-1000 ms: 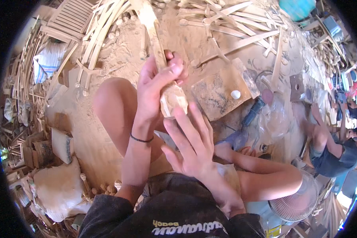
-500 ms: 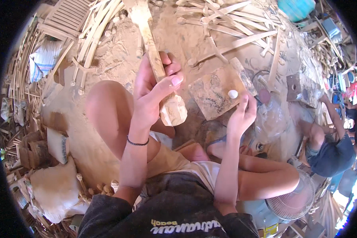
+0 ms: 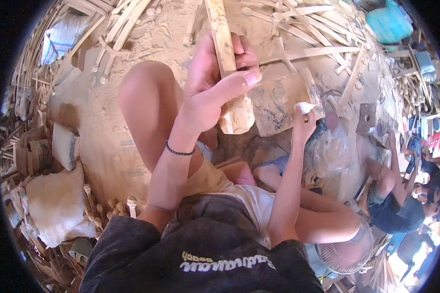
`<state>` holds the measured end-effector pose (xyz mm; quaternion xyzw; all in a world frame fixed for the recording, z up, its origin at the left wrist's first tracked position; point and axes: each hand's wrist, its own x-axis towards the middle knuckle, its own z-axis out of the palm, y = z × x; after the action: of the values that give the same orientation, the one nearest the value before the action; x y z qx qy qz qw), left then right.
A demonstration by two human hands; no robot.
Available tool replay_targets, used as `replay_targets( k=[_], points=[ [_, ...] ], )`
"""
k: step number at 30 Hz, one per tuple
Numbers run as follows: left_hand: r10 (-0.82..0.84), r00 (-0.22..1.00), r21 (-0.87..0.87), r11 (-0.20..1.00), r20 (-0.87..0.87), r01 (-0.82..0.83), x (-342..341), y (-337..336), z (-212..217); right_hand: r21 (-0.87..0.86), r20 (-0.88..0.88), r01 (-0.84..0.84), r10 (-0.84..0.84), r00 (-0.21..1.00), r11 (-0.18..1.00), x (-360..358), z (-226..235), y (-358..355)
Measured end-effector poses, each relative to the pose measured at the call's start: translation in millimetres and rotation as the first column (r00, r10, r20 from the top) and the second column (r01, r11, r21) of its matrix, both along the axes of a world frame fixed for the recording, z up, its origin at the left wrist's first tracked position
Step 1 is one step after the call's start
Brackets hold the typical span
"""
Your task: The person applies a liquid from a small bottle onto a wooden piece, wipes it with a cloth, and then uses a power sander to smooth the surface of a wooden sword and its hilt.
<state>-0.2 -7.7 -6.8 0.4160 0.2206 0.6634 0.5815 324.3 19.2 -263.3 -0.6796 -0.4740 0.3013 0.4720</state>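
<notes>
My left hand (image 3: 220, 80) is wrapped around a roughly carved wooden stick (image 3: 222, 34), its thumb lying across the shaft. The stick's thick, faceted end (image 3: 237, 117) juts out below my palm, while the far end runs out of the top of the view. Between the fingertips of my right hand (image 3: 304, 128) is a small white thing with a tapered tip (image 3: 304, 108); its kind is unclear. Behind both hands a dusty flat wooden board (image 3: 275, 117) lies on the ground, partly covered by the stick and my left hand.
Cross-shaped carved wooden pieces (image 3: 322, 51) are heaped at the far right. A clear plastic bag (image 3: 331, 149) lies past my right forearm. A fan (image 3: 345, 251) stands by my right knee. Another person (image 3: 396, 207) sits at the right. A pale sack (image 3: 58, 205) is at the left.
The white thing, seen as a small disc by my right fingertips before, is now raised in them with its tip sideways. My left hand and the stick have shifted right and up in view.
</notes>
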Motion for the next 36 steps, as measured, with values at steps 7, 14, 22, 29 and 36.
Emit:
replay_targets(
  k=[7, 14, 22, 29, 36],
  points=[
    [0.12, 0.992, 0.065, 0.991, -0.037, -0.118, 2.1, 3.3, 0.7, 0.2, -0.302, -0.304, 0.354, 0.885, 0.931, -89.1, 200.8, -80.6],
    [0.148, 0.988, 0.12, 0.983, -0.045, -0.142, -4.7, -0.3, 4.9, 0.266, 0.203, -0.565, 0.528, 0.825, 0.781, -123.4, 296.0, -85.0],
    [0.172, 0.983, 0.17, 0.973, -0.068, -0.159, -7.3, -3.3, 7.3, 0.263, 0.234, -0.573, 0.524, 0.819, 0.776, -136.7, 312.1, -76.5],
    [0.186, 0.979, 0.13, 0.976, -0.082, -0.174, -8.4, -5.2, 6.9, 0.256, 0.234, -0.552, 0.504, 0.832, 0.793, -138.4, 313.9, -77.2],
    [0.206, 0.973, 0.141, 0.971, -0.1, -0.191, -7.1, -3.3, 4.4, 0.283, 0.233, -0.559, 0.51, 0.828, 0.779, -138.8, 314.6, -76.2]
  ],
)
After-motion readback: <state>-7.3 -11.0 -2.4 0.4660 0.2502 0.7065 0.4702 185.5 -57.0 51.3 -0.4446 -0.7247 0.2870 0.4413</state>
